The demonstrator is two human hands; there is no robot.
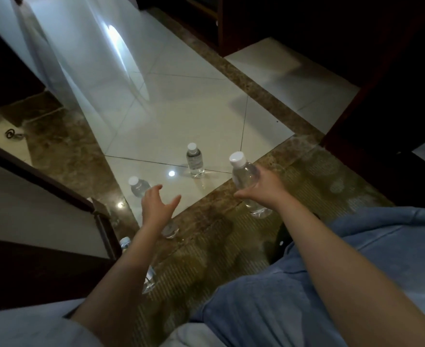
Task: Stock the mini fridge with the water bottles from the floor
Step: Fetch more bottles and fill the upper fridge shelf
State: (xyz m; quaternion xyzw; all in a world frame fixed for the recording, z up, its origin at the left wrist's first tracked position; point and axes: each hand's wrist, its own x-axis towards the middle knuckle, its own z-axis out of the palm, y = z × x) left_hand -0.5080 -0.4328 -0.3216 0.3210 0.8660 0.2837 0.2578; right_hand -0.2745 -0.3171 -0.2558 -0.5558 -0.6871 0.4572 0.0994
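The tiled floor (193,108) fills your view, pale squares edged by a brown marble band. A tall white panel (81,46) leans in from eleven o'clock; whether it is the fridge door cannot be told. Dark wooden furniture (394,71) stands at two o'clock. Your blue-clad legs (306,296) lie at five o'clock.

Your right hand (261,190), just right of centre, is wrapped round the held bottle (244,174), which tilts, its base over the marble band. Your left hand (156,209), left of centre, is loose with fingers spread, in front of the left bottle (138,188); contact cannot be told.

The far bottle (195,161) stands upright on pale tile at twelve o'clock from your hands. The near bottle (125,242) shows beneath your left forearm at eight o'clock.
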